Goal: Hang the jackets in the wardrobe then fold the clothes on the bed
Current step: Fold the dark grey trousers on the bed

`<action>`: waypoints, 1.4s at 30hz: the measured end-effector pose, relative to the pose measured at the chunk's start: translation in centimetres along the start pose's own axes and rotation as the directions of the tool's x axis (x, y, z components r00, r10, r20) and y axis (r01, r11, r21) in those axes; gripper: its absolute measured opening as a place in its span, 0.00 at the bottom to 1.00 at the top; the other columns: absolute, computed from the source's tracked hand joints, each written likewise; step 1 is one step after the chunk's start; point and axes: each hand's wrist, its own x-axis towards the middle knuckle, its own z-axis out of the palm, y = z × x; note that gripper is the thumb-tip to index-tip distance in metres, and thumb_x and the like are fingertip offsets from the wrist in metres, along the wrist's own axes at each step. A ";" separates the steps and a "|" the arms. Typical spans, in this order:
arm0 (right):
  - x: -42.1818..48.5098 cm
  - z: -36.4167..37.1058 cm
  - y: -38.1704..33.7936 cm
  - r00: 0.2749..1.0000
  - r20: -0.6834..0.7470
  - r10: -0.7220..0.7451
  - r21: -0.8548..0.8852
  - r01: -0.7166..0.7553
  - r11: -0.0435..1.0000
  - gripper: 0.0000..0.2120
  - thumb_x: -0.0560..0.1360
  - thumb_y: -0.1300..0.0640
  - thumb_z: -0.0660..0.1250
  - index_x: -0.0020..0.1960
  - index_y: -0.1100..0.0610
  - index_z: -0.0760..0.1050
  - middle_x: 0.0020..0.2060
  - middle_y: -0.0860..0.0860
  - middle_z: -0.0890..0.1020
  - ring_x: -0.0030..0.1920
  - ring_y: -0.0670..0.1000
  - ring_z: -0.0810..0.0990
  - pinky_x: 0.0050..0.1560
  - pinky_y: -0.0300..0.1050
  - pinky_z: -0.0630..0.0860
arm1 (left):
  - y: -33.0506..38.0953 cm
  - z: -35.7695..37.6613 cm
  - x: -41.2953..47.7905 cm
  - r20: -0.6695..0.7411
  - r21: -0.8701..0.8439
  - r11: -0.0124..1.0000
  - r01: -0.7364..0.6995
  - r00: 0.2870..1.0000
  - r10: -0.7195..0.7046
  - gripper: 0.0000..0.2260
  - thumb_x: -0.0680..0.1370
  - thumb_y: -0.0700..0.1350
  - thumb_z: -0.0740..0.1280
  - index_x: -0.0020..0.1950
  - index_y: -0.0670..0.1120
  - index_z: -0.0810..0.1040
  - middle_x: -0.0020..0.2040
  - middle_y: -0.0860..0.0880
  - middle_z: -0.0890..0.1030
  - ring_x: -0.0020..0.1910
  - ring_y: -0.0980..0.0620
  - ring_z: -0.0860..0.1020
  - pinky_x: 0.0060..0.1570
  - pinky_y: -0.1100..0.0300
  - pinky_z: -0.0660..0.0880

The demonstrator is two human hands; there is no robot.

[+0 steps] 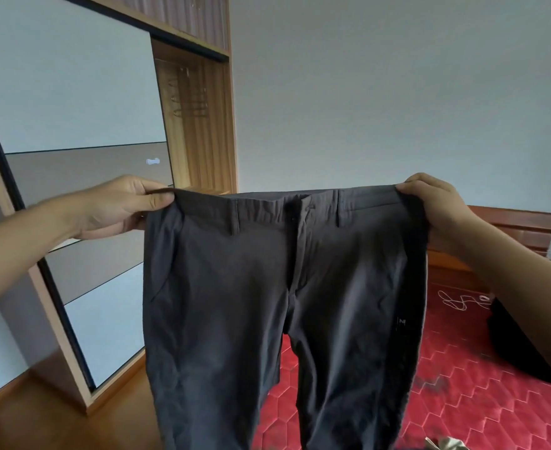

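Note:
Dark grey trousers (pixel 267 287) hang spread out in front of me, front side facing me, legs dropping past the bottom edge. My left hand (pixel 118 207) pinches the left end of the waistband. My right hand (pixel 436 203) grips the right end at the same height. Below and to the right lies the bed (pixel 462 401) with its red hexagon-patterned cover. The wardrobe (pixel 199 125) stands at the left with its sliding door partly open, and bare hangers (pixel 189 105) hang inside.
A black garment (pixel 520 345) lies on the bed under my right forearm. A white cord (pixel 459 300) sits near the brown headboard (pixel 520 228). A bit of beige cloth (pixel 443 444) shows at the bottom edge. Wooden floor lies at the lower left.

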 end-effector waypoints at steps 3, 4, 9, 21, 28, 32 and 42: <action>0.3 -0.1 -0.8 0.998 0.069 0.013 0.043 -0.016 0.999 0.12 0.78 0.59 0.68 0.37 0.54 0.72 0.31 0.53 0.70 0.30 0.50 0.69 0.31 0.44 0.63 | 0.8 -1.4 -0.4 -0.021 -0.005 0.999 0.049 0.999 -0.049 0.35 0.53 0.64 0.84 0.53 0.45 0.88 0.53 0.44 0.86 0.47 0.51 0.85 0.47 0.59 0.82; 0.4 -0.1 -0.9 0.996 0.084 0.011 0.038 -0.015 0.999 0.12 0.79 0.60 0.67 0.37 0.55 0.72 0.31 0.52 0.70 0.30 0.50 0.70 0.30 0.43 0.63 | 0.9 -1.7 -0.5 -0.040 -0.019 0.997 0.075 0.996 -0.076 0.35 0.53 0.62 0.85 0.53 0.44 0.87 0.53 0.43 0.86 0.47 0.50 0.85 0.47 0.58 0.82; 0.3 0.9 -0.7 0.991 0.115 0.065 -0.031 -0.062 0.998 0.15 0.77 0.56 0.73 0.36 0.53 0.71 0.29 0.50 0.76 0.29 0.49 0.75 0.30 0.40 0.71 | 0.3 -0.4 0.4 -0.294 -0.133 0.981 0.141 0.940 -0.175 0.08 0.68 0.47 0.76 0.39 0.43 0.87 0.49 0.40 0.84 0.39 0.50 0.82 0.44 0.56 0.78; -2.3 8.7 3.1 0.907 0.121 0.403 0.112 -0.416 0.902 0.01 0.73 0.63 0.70 0.44 0.60 0.78 0.39 0.56 0.80 0.37 0.55 0.80 0.40 0.47 0.79 | -1.7 9.7 2.2 -0.216 -0.339 0.895 0.289 0.903 -0.373 0.11 0.83 0.40 0.64 0.63 0.36 0.79 0.50 0.42 0.82 0.43 0.51 0.82 0.37 0.61 0.82; -4.9 12.3 2.2 0.884 0.408 0.227 0.004 -0.250 0.968 0.07 0.78 0.59 0.67 0.48 0.63 0.80 0.40 0.58 0.82 0.41 0.56 0.83 0.52 0.56 0.83 | 0.7 17.2 3.5 -0.101 -0.277 0.938 0.208 0.965 -0.244 0.08 0.82 0.33 0.62 0.59 0.35 0.79 0.46 0.40 0.82 0.44 0.48 0.83 0.48 0.57 0.83; -5.3 10.7 2.1 0.812 0.542 0.217 0.027 -0.275 0.961 0.13 0.72 0.60 0.64 0.51 0.66 0.81 0.47 0.62 0.83 0.46 0.59 0.85 0.56 0.57 0.83 | 0.7 17.0 3.0 -0.057 -0.212 0.956 0.202 0.974 -0.218 0.09 0.80 0.28 0.63 0.57 0.33 0.80 0.48 0.40 0.84 0.47 0.47 0.85 0.45 0.59 0.83; -6.0 10.8 2.9 0.855 0.500 -0.136 -0.400 0.367 0.840 0.08 0.76 0.67 0.70 0.49 0.56 0.77 0.34 0.53 0.84 0.37 0.56 0.87 0.47 0.58 0.85 | 0.5 18.0 2.9 0.066 -0.174 0.974 0.143 0.989 -0.134 0.09 0.77 0.34 0.72 0.57 0.39 0.81 0.50 0.45 0.86 0.54 0.50 0.85 0.54 0.60 0.82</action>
